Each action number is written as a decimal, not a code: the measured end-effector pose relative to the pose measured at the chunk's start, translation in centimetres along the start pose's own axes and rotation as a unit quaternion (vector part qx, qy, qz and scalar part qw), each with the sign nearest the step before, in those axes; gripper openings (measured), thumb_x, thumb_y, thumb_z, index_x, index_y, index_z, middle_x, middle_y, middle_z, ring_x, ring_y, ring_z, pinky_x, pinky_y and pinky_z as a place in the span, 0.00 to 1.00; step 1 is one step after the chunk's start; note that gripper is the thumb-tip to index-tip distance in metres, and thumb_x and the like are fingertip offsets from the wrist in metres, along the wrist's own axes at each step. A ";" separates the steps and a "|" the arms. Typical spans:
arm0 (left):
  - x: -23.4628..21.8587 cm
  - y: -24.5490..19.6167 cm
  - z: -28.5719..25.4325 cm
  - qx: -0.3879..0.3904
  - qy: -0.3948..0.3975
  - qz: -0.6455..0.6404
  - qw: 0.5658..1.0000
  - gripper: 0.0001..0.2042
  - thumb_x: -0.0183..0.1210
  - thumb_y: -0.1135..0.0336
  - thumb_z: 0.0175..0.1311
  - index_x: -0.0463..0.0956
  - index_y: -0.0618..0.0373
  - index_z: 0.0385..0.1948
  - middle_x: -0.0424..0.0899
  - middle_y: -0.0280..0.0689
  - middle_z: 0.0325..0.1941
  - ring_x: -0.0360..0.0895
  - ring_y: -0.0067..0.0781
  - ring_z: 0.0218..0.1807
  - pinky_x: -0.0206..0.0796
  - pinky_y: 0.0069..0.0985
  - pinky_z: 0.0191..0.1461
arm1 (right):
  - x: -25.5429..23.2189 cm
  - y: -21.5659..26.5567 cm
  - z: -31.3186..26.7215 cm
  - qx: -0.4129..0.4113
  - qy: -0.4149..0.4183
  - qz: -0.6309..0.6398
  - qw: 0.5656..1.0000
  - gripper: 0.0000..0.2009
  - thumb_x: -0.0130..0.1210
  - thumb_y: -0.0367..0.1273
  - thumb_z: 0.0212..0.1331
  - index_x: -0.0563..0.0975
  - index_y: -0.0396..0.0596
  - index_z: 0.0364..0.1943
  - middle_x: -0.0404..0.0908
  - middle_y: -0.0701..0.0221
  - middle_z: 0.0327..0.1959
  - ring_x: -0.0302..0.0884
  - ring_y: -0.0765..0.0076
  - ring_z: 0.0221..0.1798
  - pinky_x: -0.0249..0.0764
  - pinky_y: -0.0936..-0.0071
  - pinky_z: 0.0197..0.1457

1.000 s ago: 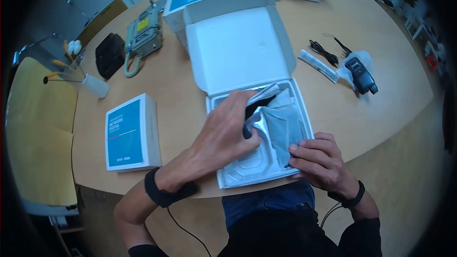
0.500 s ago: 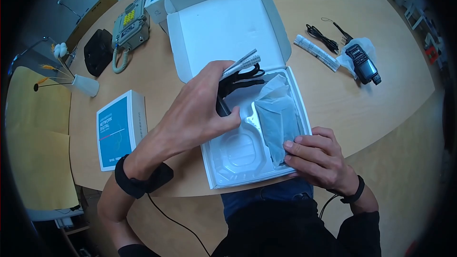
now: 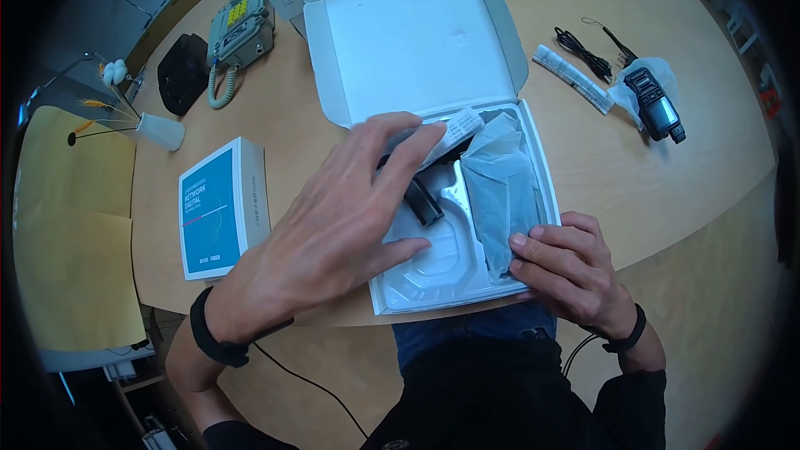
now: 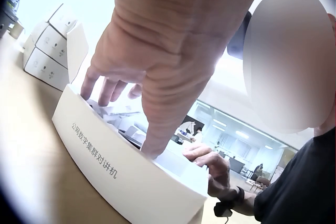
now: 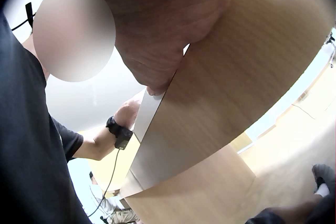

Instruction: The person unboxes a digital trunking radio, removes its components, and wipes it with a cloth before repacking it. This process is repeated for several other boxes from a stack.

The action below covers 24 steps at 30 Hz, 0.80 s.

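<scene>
In the head view an open white box (image 3: 540,168) holds a moulded tray (image 3: 433,260) and a pale bagged item (image 3: 500,179) on the right. My left hand (image 3: 333,217) hovers over the tray's left side, fingers spread and thumb apart. Near its fingertips lie a black piece (image 3: 423,202) and a white printed packet (image 3: 462,129); the hand partly hides what else is there. My right hand (image 3: 575,271) grips the box's front right edge, fingertips against the bagged item. The left wrist view shows my left hand (image 4: 163,40) reaching over the box wall (image 4: 121,166).
Right of the box lie a white printed roll (image 3: 573,79), a black cable (image 3: 583,54) and a handheld radio (image 3: 654,104) on a bag. To the left are a blue-and-white box (image 3: 212,212), a vase (image 3: 160,131), a black case (image 3: 182,75) and a corded phone (image 3: 240,29).
My left hand, which held the black piece and packet, has spread its fingers and let go of the black piece, now in the tray. My right hand stays at the box edge.
</scene>
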State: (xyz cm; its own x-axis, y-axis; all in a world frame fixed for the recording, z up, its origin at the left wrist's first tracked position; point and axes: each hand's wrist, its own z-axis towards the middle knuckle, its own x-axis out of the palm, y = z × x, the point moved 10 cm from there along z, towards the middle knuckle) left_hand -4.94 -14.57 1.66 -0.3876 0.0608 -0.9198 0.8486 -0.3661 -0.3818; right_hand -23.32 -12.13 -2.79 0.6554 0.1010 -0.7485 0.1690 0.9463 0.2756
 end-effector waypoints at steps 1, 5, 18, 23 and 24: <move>-1.0 -0.6 -0.3 0.017 -0.047 0.038 0.998 0.40 0.76 0.70 0.48 0.66 0.56 0.67 0.74 0.46 0.56 0.75 0.52 0.58 0.74 0.41 0.55 | 0.0 0.0 0.0 0.002 -0.001 0.001 1.000 0.15 0.67 0.39 0.60 0.84 0.50 0.47 0.85 0.69 0.57 0.79 0.65 0.58 0.73 0.60 0.59; -1.1 -1.0 -0.5 0.029 -0.029 0.081 0.996 0.32 0.77 0.69 0.47 0.73 0.57 0.57 0.74 0.44 0.52 0.74 0.48 0.55 0.71 0.39 0.53 | -0.1 0.0 0.1 0.003 -0.002 0.006 1.000 0.15 0.67 0.39 0.59 0.84 0.50 0.47 0.85 0.69 0.57 0.79 0.65 0.58 0.73 0.60 0.59; -0.1 -3.4 0.8 0.057 -0.022 0.064 0.996 0.19 0.71 0.62 0.57 0.78 0.63 0.44 0.76 0.43 0.42 0.74 0.42 0.47 0.69 0.37 0.50 | 0.2 0.0 0.2 0.014 0.004 -0.015 1.000 0.12 0.67 0.37 0.60 0.84 0.54 0.47 0.83 0.72 0.60 0.77 0.68 0.60 0.74 0.63 0.58; 1.4 -2.5 4.7 0.054 -0.028 -0.003 0.998 0.21 0.72 0.64 0.56 0.78 0.64 0.49 0.77 0.46 0.48 0.75 0.46 0.51 0.72 0.37 0.53 | 0.5 0.1 -0.1 -0.004 -0.003 -0.047 0.999 0.12 0.67 0.34 0.60 0.82 0.57 0.48 0.82 0.73 0.61 0.76 0.69 0.61 0.74 0.63 0.60; 2.8 -2.7 5.0 0.067 0.034 -0.008 0.997 0.21 0.72 0.65 0.57 0.78 0.64 0.49 0.77 0.46 0.48 0.75 0.47 0.51 0.72 0.36 0.52 | 0.5 0.1 -0.1 -0.002 0.000 -0.046 0.999 0.12 0.67 0.34 0.59 0.82 0.57 0.48 0.82 0.73 0.61 0.76 0.69 0.61 0.74 0.63 0.60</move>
State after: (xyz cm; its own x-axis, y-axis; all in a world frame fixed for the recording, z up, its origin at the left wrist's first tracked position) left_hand -10.16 -18.06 0.58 -0.3705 0.1289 -0.9198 0.7854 -0.4851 -0.3844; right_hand -23.05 -11.95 -3.22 0.6368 0.0130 -0.7709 0.2265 0.9526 0.2032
